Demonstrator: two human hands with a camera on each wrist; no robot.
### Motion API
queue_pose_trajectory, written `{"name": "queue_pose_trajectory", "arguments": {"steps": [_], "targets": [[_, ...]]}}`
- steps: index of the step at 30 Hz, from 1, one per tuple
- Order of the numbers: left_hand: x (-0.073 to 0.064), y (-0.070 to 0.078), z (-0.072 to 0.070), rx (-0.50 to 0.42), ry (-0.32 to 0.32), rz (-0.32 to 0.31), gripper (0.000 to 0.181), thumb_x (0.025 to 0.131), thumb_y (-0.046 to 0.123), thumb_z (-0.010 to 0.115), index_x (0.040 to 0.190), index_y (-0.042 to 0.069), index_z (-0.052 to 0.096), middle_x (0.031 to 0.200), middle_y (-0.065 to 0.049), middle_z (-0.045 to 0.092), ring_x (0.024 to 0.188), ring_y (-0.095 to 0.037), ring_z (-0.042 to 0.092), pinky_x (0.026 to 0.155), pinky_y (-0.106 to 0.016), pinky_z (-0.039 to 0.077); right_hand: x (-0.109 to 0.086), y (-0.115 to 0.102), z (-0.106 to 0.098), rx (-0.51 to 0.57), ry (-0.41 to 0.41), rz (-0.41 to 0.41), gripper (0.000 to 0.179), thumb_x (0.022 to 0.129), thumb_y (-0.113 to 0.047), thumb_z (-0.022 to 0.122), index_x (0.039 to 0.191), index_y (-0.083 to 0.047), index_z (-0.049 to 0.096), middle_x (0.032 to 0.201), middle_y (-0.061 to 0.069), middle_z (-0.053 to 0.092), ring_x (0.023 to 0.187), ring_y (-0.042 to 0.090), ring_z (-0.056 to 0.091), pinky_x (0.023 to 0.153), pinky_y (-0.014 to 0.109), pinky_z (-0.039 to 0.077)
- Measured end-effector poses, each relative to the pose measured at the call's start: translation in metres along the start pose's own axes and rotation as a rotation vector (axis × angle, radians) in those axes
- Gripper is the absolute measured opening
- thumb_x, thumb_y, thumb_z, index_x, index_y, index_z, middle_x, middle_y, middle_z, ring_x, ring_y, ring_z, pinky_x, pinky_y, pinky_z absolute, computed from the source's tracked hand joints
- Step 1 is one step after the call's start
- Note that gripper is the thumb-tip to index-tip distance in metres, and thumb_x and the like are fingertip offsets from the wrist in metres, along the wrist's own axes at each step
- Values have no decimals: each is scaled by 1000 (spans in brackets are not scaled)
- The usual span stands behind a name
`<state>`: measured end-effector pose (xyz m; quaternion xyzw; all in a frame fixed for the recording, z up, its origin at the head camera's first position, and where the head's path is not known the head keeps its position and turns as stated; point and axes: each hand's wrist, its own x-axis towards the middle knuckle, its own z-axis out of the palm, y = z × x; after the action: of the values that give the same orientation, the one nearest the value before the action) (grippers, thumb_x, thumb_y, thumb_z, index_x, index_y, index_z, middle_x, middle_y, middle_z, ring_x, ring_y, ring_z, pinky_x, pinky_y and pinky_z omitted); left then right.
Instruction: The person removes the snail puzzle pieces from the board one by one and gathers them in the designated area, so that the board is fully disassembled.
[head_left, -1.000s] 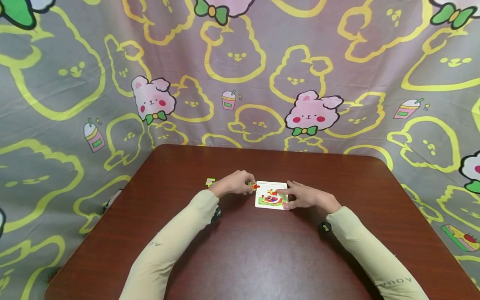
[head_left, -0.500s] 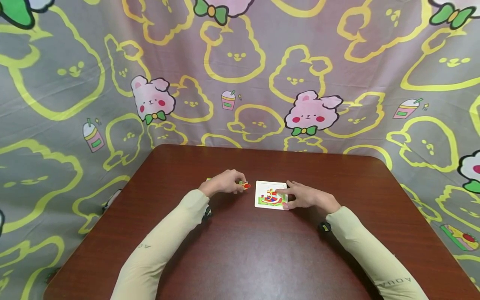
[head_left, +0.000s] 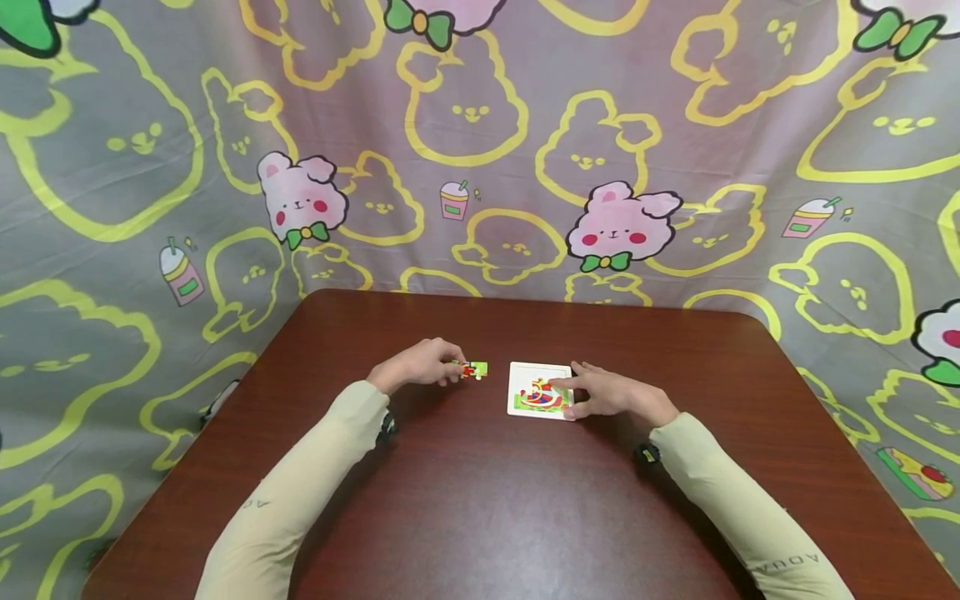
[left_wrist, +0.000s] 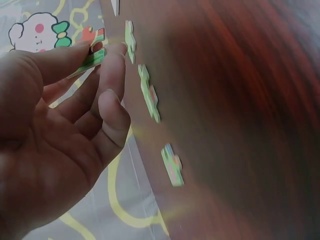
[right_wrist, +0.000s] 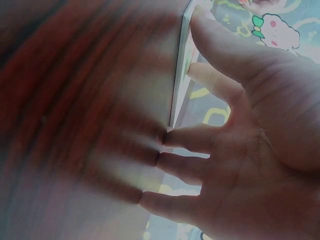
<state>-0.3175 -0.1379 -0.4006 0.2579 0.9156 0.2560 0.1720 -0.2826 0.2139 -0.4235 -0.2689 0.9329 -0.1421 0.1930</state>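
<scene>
My left hand (head_left: 420, 365) pinches a red and green puzzle piece (left_wrist: 91, 59) between thumb and forefinger, a short way left of the puzzle board. The square white-rimmed puzzle board (head_left: 525, 367) lies flat on the table, a red, blue and green picture partly built up in its lower part. At its right side is my right hand (head_left: 611, 390), fingers spread; the thumb touches the near right corner and the forefinger reaches over the picture. In the right wrist view, the other fingertips of the right hand (right_wrist: 260, 135) come down at the tabletop beside the board (right_wrist: 181, 70).
Several loose green puzzle pieces (left_wrist: 148, 92) lie in a row on the dark reddish-brown table (head_left: 480, 508), under and beside the left hand. A grey cloth (head_left: 517, 125) printed with yellow outlines and pink rabbits hangs behind the table and along its sides.
My left hand has drawn back leftward from the board's left edge, carrying the puzzle piece between its fingers. My right hand has stayed at the board.
</scene>
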Motion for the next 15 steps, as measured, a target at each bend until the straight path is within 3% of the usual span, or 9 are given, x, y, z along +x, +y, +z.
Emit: {"name": "queue_pose_trajectory", "arguments": {"steps": [15], "targets": [[-18,-22,-10,-24,4,-33,12,98,16,60,100,8,69,80,-3,72,68,-15,65,62,-24,49,0,-2,0,13,0,-10,69,88,-38,72,148,-22,44,158,33,17,146,52,14,113,64,23]]}}
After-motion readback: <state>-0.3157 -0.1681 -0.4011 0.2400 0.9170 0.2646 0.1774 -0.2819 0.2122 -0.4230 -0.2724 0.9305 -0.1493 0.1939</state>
